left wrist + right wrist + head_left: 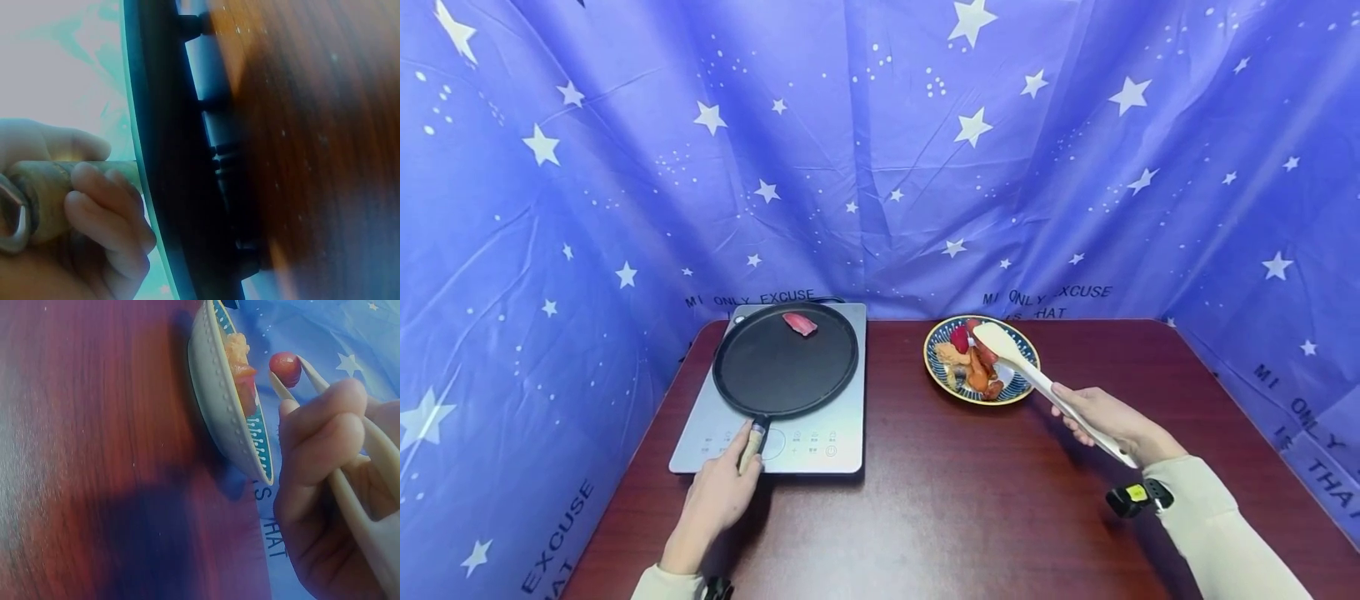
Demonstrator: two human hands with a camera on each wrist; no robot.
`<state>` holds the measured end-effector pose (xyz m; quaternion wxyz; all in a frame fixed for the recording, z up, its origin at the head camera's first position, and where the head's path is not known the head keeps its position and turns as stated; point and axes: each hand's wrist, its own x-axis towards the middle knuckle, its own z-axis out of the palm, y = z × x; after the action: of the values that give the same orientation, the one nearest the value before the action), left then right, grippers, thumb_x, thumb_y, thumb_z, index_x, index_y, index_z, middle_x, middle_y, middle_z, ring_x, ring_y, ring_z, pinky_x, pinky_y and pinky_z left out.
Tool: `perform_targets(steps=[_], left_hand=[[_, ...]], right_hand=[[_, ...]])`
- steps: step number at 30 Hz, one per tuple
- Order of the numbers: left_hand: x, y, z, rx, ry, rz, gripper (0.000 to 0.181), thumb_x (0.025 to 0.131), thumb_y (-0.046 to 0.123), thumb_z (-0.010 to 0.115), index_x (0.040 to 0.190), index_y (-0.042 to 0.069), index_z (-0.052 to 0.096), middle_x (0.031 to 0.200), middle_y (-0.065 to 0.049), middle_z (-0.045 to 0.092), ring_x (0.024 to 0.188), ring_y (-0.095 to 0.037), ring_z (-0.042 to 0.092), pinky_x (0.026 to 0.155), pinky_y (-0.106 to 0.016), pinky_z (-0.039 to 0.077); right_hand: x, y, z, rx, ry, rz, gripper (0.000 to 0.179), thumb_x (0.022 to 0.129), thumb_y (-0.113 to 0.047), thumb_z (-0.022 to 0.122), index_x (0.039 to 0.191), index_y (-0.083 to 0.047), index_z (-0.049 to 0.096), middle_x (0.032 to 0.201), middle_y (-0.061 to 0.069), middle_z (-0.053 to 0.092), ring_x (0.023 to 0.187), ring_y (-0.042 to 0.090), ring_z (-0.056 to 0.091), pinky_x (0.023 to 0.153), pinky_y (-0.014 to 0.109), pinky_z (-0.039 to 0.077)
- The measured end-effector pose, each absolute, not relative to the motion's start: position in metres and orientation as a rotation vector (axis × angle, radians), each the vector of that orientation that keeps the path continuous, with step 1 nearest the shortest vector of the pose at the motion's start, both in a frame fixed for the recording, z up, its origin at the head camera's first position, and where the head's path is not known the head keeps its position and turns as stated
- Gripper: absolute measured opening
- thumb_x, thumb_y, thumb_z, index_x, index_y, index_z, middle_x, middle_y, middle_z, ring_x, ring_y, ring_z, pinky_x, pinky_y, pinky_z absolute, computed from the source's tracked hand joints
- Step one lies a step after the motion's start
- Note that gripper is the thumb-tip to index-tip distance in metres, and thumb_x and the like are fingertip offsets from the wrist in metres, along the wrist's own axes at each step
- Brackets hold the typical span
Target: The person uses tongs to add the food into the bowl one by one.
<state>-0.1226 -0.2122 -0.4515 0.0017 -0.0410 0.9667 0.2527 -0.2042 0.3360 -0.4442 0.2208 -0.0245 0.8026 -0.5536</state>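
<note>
My left hand point(718, 492) grips the pale handle point(749, 450) of a round, black flat pan point(786, 367), fingers curled about it. The pan sits on a silver induction cooktop point(696, 446), and a pink slice of meat point(801, 324) lies inside the pan near its far edge. My right hand point(1108, 417), to the right of the pan, has its fingers wrapped round white tongs point(1037, 379), whose tips pinch a small reddish rounded morsel point(285, 369). That morsel is held up above a blue-patterned plate point(1018, 383), which stands on the brown wood-grained surface point(940, 500) to the right of the pan, well apart from it. On the plate lie a bright red piece point(959, 338), a tan crumbly piece point(952, 354) and orange-brown pieces point(978, 372) of food; I cannot tell exactly what they are. Behind the pan hangs a blue curtain point(880, 167) with white stars and dark lettering.
</note>
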Motion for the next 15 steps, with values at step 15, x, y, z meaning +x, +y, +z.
perform_targets(steps=[15], left_hand=[[-0.122, -0.210, -0.454, -0.123, 3.052, 0.777, 0.058, 0.092, 0.029, 0.048, 0.146, 0.011, 0.036, 0.104, -0.026, 0.062, 0.070, -0.030, 0.055, 0.061, -0.046, 0.043]], right_hand=[[-0.199, 0.321, -0.440, -0.111, 2.149, -1.581, 0.054, 0.100, -0.042, 0.040, 0.092, 0.010, 0.056, 0.061, 0.001, 0.050, 0.046, 0.008, 0.048, 0.043, 0.021, 0.041]])
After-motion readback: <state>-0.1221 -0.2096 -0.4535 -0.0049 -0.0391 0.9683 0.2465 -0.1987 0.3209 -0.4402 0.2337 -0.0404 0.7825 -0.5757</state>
